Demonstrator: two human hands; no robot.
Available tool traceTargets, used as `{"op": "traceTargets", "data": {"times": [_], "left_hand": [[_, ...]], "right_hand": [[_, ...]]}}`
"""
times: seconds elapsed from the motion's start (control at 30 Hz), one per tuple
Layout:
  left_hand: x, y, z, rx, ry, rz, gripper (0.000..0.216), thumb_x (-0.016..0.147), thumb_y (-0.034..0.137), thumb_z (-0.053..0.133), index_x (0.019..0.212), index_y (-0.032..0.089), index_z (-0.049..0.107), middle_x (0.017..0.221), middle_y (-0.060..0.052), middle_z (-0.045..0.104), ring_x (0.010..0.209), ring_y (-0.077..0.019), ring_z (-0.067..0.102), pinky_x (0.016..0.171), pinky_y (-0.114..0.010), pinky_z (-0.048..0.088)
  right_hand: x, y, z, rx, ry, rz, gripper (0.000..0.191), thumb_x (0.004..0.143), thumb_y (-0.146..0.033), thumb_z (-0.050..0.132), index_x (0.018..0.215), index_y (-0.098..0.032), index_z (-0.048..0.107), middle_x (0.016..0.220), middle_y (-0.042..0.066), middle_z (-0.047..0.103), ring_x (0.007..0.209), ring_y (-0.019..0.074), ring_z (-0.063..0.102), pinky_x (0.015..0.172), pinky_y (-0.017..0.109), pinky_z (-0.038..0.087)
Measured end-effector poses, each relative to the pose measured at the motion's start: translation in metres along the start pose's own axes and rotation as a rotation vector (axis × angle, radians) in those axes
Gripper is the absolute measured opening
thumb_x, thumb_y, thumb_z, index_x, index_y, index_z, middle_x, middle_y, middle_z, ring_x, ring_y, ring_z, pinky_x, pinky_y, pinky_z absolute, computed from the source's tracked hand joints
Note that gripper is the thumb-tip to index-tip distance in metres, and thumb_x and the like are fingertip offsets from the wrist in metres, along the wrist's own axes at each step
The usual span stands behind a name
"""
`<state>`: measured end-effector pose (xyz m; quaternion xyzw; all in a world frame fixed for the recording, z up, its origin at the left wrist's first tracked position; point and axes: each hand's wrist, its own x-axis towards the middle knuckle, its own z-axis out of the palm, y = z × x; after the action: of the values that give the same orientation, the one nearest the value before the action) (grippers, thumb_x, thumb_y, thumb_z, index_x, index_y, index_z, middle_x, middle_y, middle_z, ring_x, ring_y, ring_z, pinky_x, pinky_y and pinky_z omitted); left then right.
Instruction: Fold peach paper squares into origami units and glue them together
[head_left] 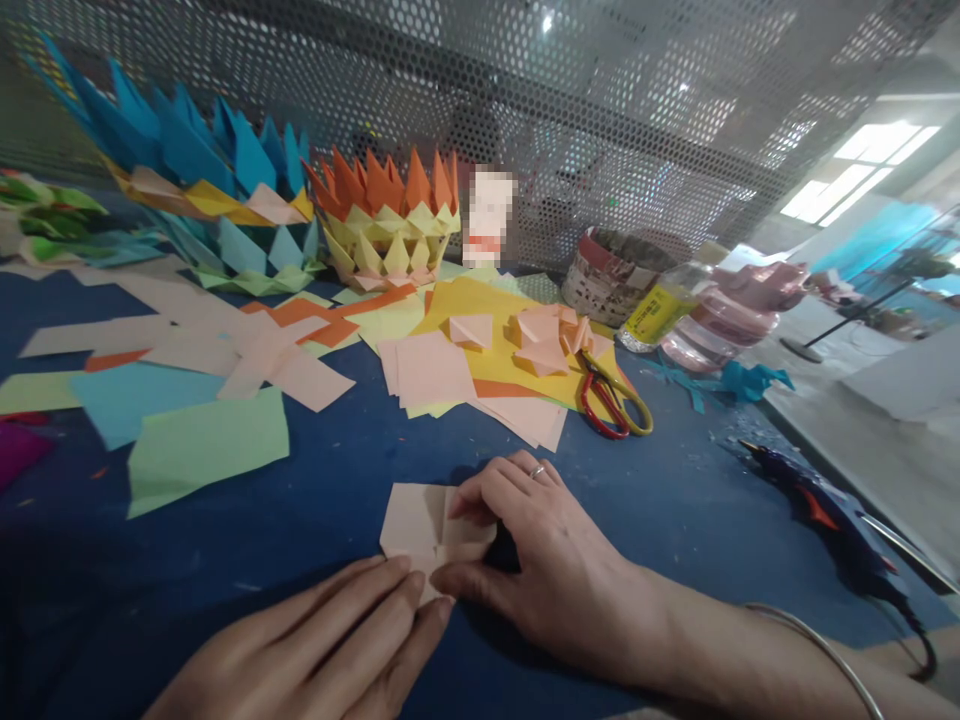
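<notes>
hands at paper near/r edges; tbl btwn it & scissors

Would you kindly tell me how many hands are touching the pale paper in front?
2: the left hand, at the near left of the pale paper, and the right hand, at its right side.

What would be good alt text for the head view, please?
A person's left hand and right hand rest on a creased pink paper on a blue table. Beyond lie scissors and loose sheets, with spiky paper shapes standing behind; a glue gun lies at the picture's right.
</notes>
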<state>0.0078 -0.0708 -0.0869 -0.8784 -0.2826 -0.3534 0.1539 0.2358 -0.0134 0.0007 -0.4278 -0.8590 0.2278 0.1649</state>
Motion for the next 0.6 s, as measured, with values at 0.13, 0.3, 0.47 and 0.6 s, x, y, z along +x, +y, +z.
{"op": "traceTargets", "data": {"times": [0.13,0.3,0.47,0.6], "left_hand": [[-0.004,0.0,-0.001,-0.012,-0.023,-0.001,0.034,0.102,0.02,0.047,0.123,0.017,0.075,0.122,-0.006,0.078,0.118,-0.0211,0.072,0.117,-0.033,0.048],[-0.007,-0.001,0.0,-0.012,-0.036,-0.013,0.037,0.1,0.018,0.046,0.125,0.018,0.074,0.122,-0.006,0.078,0.118,-0.0223,0.072,0.112,-0.034,0.052],[0.003,-0.003,-0.002,0.002,-0.044,0.011,0.032,0.1,0.023,0.05,0.121,0.019,0.073,0.114,-0.004,0.08,0.106,-0.0219,0.075,0.099,-0.031,0.059],[0.018,-0.009,-0.011,-0.086,-0.056,-0.089,0.035,0.098,0.02,0.048,0.127,0.019,0.068,0.109,-0.004,0.08,0.095,-0.0196,0.077,0.081,-0.027,0.062]], "right_hand": [[-0.001,0.003,-0.005,0.025,-0.017,0.032,0.032,0.084,-0.013,0.085,0.105,-0.019,0.061,0.101,0.003,0.068,0.094,0.0222,0.06,0.086,0.039,0.044],[-0.001,0.008,-0.008,0.035,-0.009,-0.015,0.028,0.088,0.004,0.063,0.105,-0.017,0.06,0.101,0.004,0.068,0.094,0.0203,0.06,0.087,0.037,0.047],[-0.007,0.009,-0.003,-0.028,0.061,-0.24,0.026,0.094,0.002,0.049,0.096,-0.017,0.067,0.099,0.006,0.07,0.09,0.0199,0.059,0.086,0.036,0.051],[-0.011,0.012,0.001,-0.066,0.033,-0.542,0.026,0.101,-0.005,0.048,0.093,-0.013,0.071,0.098,0.008,0.072,0.084,0.0176,0.062,0.085,0.029,0.057]]}}
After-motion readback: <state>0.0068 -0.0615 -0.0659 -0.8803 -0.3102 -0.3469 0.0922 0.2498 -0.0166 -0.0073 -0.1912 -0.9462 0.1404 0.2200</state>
